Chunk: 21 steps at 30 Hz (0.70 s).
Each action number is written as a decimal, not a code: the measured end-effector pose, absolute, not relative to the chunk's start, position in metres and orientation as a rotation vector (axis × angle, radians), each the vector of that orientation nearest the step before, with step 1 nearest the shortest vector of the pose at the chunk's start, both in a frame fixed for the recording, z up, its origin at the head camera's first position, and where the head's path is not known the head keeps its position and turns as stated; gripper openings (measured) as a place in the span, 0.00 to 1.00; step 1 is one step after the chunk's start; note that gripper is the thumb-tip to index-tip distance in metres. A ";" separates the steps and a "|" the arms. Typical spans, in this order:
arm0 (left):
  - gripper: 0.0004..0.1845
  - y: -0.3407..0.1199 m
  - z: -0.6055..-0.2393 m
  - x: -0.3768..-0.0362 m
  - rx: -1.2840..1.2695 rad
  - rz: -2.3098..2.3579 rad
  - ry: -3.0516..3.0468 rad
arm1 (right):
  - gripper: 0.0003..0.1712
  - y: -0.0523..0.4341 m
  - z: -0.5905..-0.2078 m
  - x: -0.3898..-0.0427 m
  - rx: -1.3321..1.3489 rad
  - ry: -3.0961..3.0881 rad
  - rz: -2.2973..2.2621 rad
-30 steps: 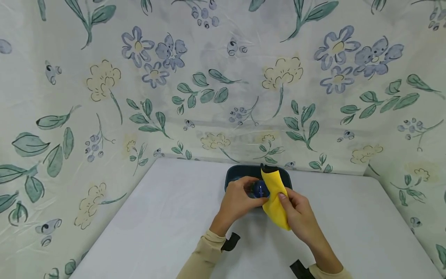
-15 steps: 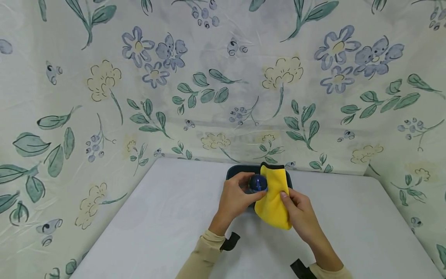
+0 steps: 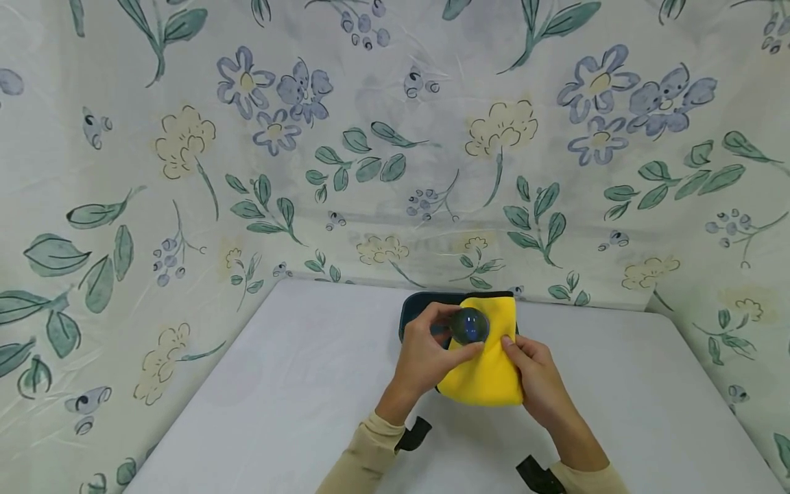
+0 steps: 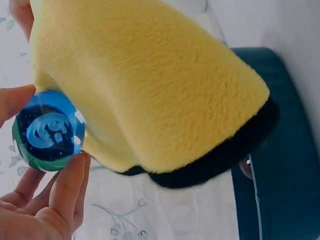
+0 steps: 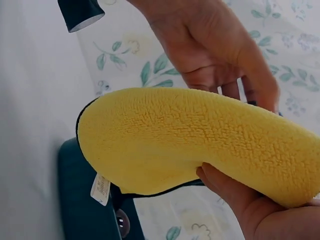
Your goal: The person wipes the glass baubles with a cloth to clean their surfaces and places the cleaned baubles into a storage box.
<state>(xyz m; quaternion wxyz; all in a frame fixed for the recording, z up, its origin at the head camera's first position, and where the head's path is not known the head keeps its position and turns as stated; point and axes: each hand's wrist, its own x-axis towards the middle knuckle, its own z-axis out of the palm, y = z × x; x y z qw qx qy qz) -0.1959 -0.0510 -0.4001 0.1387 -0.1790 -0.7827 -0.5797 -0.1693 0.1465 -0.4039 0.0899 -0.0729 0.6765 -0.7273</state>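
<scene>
A glass ball (image 3: 469, 325) is pinched between the thumb and fingers of my left hand (image 3: 420, 353). Blue and green with a pale swirl inside, the ball (image 4: 48, 131) shows closely in the left wrist view. My right hand (image 3: 543, 377) grips the right edge of a yellow plush cloth (image 3: 484, 381) with black trim. This cloth hangs open right behind the ball, over part of a dark teal box (image 3: 426, 299). In the right wrist view the cloth (image 5: 200, 135) hides the ball and the left fingertips, and a white label (image 5: 100, 189) hangs from its edge.
The box stands on a white table (image 3: 308, 370), near its back edge. A small round shiny thing (image 5: 122, 222) shows partly inside the box. Behind the table hangs a floral curtain (image 3: 395, 171). A dark strap (image 3: 415, 433) sits at the left wrist.
The cloth has spread from a narrow fold to a wider sheet, now reaching behind the ball. My left hand has turned the ball and brought it slightly up and in front of the cloth.
</scene>
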 end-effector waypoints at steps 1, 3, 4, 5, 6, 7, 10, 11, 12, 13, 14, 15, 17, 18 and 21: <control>0.30 -0.050 -0.400 -0.195 -0.527 -1.680 -2.265 | 0.31 0.148 -0.404 -0.170 -0.215 1.997 -2.166; 0.30 -0.047 -0.400 -0.194 -0.549 -1.676 -2.269 | 0.31 0.150 -0.405 -0.171 -0.207 1.970 -2.165; 0.30 -0.046 -0.400 -0.193 -0.560 -1.675 -2.271 | 0.32 0.151 -0.405 -0.172 -0.208 1.958 -2.165; 0.30 -0.046 -0.400 -0.193 -0.571 -1.676 -2.271 | 0.32 0.152 -0.405 -0.172 -0.209 1.949 -2.164; 0.30 -0.045 -0.400 -0.192 -0.580 -1.675 -2.274 | 0.32 0.153 -0.405 -0.172 -0.209 1.940 -2.163; 0.29 -0.044 -0.400 -0.192 -0.593 -1.678 -2.275 | 0.32 0.155 -0.405 -0.172 -0.212 1.933 -2.163; 0.31 -0.043 -0.401 -0.191 -0.632 -1.679 -2.292 | 0.33 0.158 -0.405 -0.173 -0.229 1.934 -2.165; 0.31 -0.043 -0.401 -0.190 -0.653 -1.682 -2.295 | 0.33 0.159 -0.404 -0.173 -0.238 1.937 -2.167; 0.32 -0.043 -0.401 -0.190 -0.674 -1.679 -2.298 | 0.33 0.160 -0.404 -0.173 -0.249 1.940 -2.169; 0.32 -0.042 -0.401 -0.190 -0.696 -1.671 -2.302 | 0.34 0.162 -0.405 -0.173 -0.263 1.942 -2.172; 0.32 -0.042 -0.401 -0.189 -0.717 -1.659 -2.305 | 0.34 0.163 -0.405 -0.174 -0.275 1.942 -2.176; 0.33 -0.042 -0.400 -0.189 -0.738 -1.645 -2.305 | 0.34 0.164 -0.405 -0.174 -0.287 1.942 -2.181; 0.32 -0.041 -0.400 -0.188 -0.773 -1.611 -2.307 | 0.34 0.166 -0.406 -0.175 -0.299 1.938 -2.188; 0.32 -0.040 -0.399 -0.188 -0.784 -1.588 -2.310 | 0.34 0.167 -0.406 -0.175 -0.302 1.936 -2.191; 0.31 -0.040 -0.398 -0.187 -0.803 -1.522 -2.322 | 0.35 0.168 -0.406 -0.176 -0.290 1.939 -2.200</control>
